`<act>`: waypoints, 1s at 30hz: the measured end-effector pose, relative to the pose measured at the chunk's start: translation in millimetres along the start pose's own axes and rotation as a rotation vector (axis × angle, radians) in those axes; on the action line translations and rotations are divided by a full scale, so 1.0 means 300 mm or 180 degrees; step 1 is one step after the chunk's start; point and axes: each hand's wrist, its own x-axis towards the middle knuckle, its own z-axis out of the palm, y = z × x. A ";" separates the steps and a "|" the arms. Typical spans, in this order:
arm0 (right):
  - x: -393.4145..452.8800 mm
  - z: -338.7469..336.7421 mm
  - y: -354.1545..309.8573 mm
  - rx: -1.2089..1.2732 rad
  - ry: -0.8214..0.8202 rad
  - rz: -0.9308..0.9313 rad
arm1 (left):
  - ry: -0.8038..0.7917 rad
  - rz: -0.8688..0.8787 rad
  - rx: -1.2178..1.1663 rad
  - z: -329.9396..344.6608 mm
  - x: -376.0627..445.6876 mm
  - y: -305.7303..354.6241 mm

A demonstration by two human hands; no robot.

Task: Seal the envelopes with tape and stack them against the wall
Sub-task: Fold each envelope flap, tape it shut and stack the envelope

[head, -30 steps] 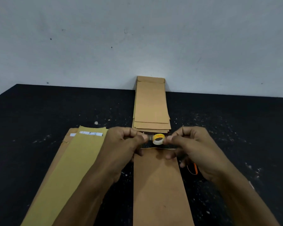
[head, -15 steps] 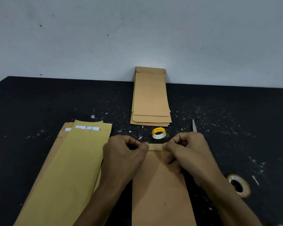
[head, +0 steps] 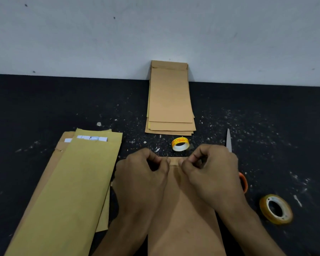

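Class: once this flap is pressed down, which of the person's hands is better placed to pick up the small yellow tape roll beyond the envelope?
Probably the right hand: the small tape roll lies just beyond its knuckles, while the left hand sits farther off. Both press the envelope flap now.

Black desk (head: 44,100), flecked all over with white specks. Pale grey-white wall (head: 155,30) carrying a few dark spots. The stacked envelopes (head: 169,100) at the wall are plain tan-brown, and so is the envelope (head: 185,218) in the middle. On the left, an olive-yellow envelope (head: 68,191) with a white strip near its top. Small tape roll (head: 180,144): yellow with red print, white core. Bigger tape roll (head: 275,208): amber-yellow. Scissors (head: 228,140): silver blade, orange handle.
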 end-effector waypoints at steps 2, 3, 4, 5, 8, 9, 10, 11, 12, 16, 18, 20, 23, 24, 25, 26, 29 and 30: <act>-0.003 0.003 0.001 -0.0054 0.0031 -0.0045 | 0.0009 0.0004 0.0046 0.005 0.001 -0.005; -0.003 0.006 0.001 -0.0064 0.0045 -0.0060 | -0.0009 0.0002 0.0066 0.009 0.001 -0.007; -0.003 0.007 0.000 -0.0067 0.0057 -0.0076 | -0.0029 0.0009 0.0082 0.010 0.002 -0.008; -0.004 0.009 -0.003 -0.0072 0.0069 -0.0084 | -0.0044 0.0024 0.0098 0.011 0.001 -0.008; -0.003 0.014 -0.008 -0.0140 0.0135 -0.0111 | -0.0018 0.0112 0.0177 0.012 -0.004 -0.012; -0.004 0.015 -0.010 -0.0166 0.0141 -0.0116 | 0.0016 0.0166 0.0202 0.013 -0.005 -0.014; -0.005 0.017 -0.012 -0.0187 0.0130 -0.0106 | 0.0050 0.0237 0.0241 0.014 -0.005 -0.016; -0.008 0.018 -0.013 -0.0219 0.0117 -0.0094 | 0.0071 0.0310 0.0293 0.016 -0.006 -0.017; -0.011 0.020 -0.015 -0.0262 0.0114 -0.0092 | 0.0082 0.0378 0.0339 0.018 -0.006 -0.017; -0.020 0.033 -0.017 -0.0432 0.0183 -0.0256 | 0.0120 0.0523 0.0450 0.022 -0.012 -0.015; -0.023 0.037 -0.018 -0.0489 0.0242 -0.0337 | 0.0085 0.0588 0.0514 0.021 -0.015 -0.017; -0.022 0.036 -0.018 -0.0493 0.0236 -0.0337 | 0.0024 0.0579 0.0540 0.017 -0.009 -0.022; -0.021 0.034 -0.013 -0.0453 0.0197 -0.0296 | 0.0013 0.0500 0.0498 0.006 0.005 -0.032; -0.020 0.034 -0.013 -0.0416 0.0203 -0.0287 | 0.0018 0.0477 0.0460 0.004 0.010 -0.033; -0.021 0.034 -0.012 -0.0382 0.0206 -0.0275 | 0.0024 0.0443 0.0416 0.001 0.013 -0.033; -0.021 0.033 -0.013 -0.0360 0.0208 -0.0262 | 0.0029 0.0386 0.0382 -0.002 0.016 -0.032; -0.023 0.032 -0.017 -0.0349 0.0205 -0.0247 | 0.0052 0.0155 0.0302 -0.013 0.023 -0.028; -0.023 0.031 -0.018 -0.0350 0.0204 -0.0239 | 0.0036 0.0163 0.0272 -0.016 0.024 -0.028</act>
